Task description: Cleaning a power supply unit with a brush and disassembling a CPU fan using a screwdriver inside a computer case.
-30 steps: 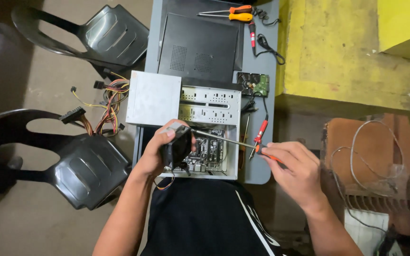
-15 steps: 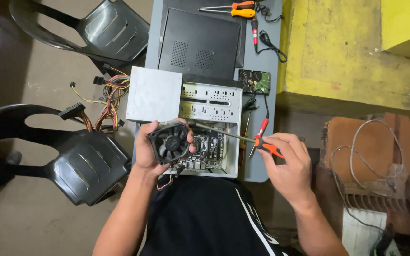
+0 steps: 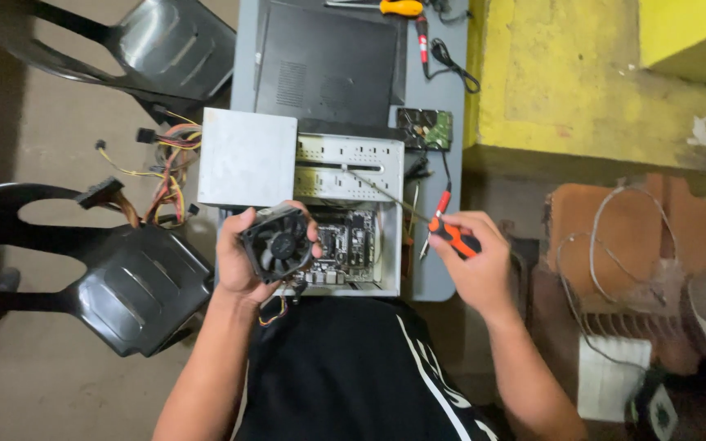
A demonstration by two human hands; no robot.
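Observation:
My left hand [image 3: 243, 257] grips a black cooling fan [image 3: 278, 243], held up with its blades facing me, just left of the open computer case [image 3: 353, 214]. Thin coloured wires hang from the fan below my palm. My right hand [image 3: 474, 261] holds an orange-handled screwdriver [image 3: 449, 234] whose long shaft reaches up-left across the case's drive bay. The green motherboard [image 3: 345, 245] shows inside the case. A grey power supply box [image 3: 247, 159] lies at the case's upper left.
The case sits on a grey table [image 3: 431, 273] with a black side panel [image 3: 328, 65], a second orange screwdriver [image 3: 398, 7], a red tool [image 3: 422, 37] and a bare hard drive [image 3: 425, 128]. Two black plastic chairs [image 3: 136, 282] and loose cables [image 3: 165, 175] stand left; a yellow wall is on the right.
My left hand has lifted the fan out of the case and turned its blades up toward me. My right hand with the screwdriver has drawn back slightly to the right.

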